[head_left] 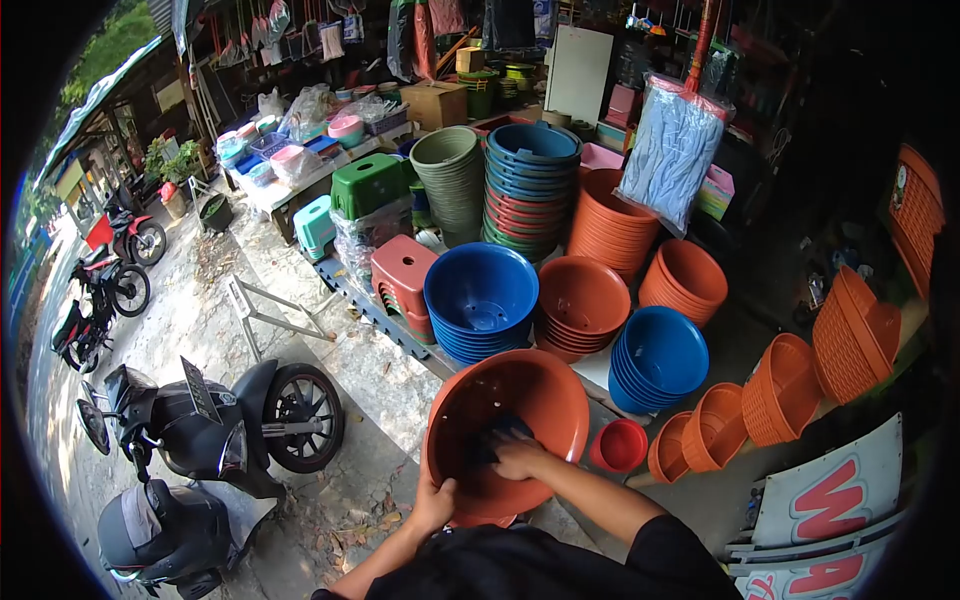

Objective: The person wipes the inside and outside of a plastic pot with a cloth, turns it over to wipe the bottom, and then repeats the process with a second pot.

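Left of the left hand (434, 503) stands a parked scooter (230, 445), its rear wheel turned toward the grip. Beyond both hands rises a tall stack of blue, red and green tubs (532, 190), with a stack of orange pots (612, 235) just to its right. The big pot (555, 400) is in the left hand, which is clamped on its near left rim, thumb showing and the other fingers mostly hidden; the pot's mouth opens up toward the wearer. Just past its far rim sit the blue pots (480, 290), and to their left the red stools (405, 268). Inside the big pot, the right hand (517, 458) lies over a dark cloth (508, 430) against the inner surface; whether its fingers close round the cloth cannot be told. Right of that hand, just outside the rim, is a small red pot (620, 446).
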{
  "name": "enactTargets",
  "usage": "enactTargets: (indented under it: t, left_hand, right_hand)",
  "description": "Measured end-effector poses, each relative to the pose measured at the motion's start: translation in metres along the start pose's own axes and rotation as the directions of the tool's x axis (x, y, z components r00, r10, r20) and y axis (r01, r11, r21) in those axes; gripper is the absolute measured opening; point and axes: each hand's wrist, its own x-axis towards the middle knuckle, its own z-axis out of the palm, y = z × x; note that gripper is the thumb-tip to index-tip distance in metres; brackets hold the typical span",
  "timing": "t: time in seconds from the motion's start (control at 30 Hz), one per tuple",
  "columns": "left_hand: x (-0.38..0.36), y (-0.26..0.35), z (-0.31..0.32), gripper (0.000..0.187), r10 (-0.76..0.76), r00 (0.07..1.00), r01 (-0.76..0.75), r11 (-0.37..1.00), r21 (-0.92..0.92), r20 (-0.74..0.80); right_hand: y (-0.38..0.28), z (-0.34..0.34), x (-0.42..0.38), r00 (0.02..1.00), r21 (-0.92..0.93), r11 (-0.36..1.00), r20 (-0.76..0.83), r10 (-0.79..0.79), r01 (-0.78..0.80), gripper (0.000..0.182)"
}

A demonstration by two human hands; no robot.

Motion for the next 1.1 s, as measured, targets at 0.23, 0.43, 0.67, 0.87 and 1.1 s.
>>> enactTargets:
  t: [0.23,0.43,0.67,0.87,1.1]
  left_hand:
    - [-0.010,-0.008,0.033,0.068,-0.084,0.978,0.082,0.996,-0.018,-0.190]
    - [-0.006,-0.014,0.037,0.059,-0.182,0.970,0.164,0.980,-0.116,-0.163]
    - [-0.017,-0.021,0.044,0.055,-0.110,0.980,0.103,0.993,-0.050,-0.166]
    - [0.004,0.034,0.017,0.075,-0.128,0.978,0.124,0.992,-0.036,-0.164]
    - [0.009,0.012,-0.004,0.085,0.035,0.998,-0.031,0.997,0.077,-0.051]
  right_hand:
    - [0.012,-0.044,-0.004,0.929,-0.342,0.908,-0.350,0.118,-0.243,0.067]
    - [0.005,-0.018,0.059,0.658,-0.025,0.955,-0.730,0.186,-0.297,0.073]
    - [-0.014,0.016,0.115,0.609,0.346,0.938,-0.743,0.278,-0.006,0.058]
    - [-0.047,-0.027,0.034,0.957,0.419,0.895,-0.287,-0.031,0.154,0.058]
    - [0.022,-0.079,-0.005,0.990,-0.408,0.912,-0.103,-0.098,0.048,0.057]
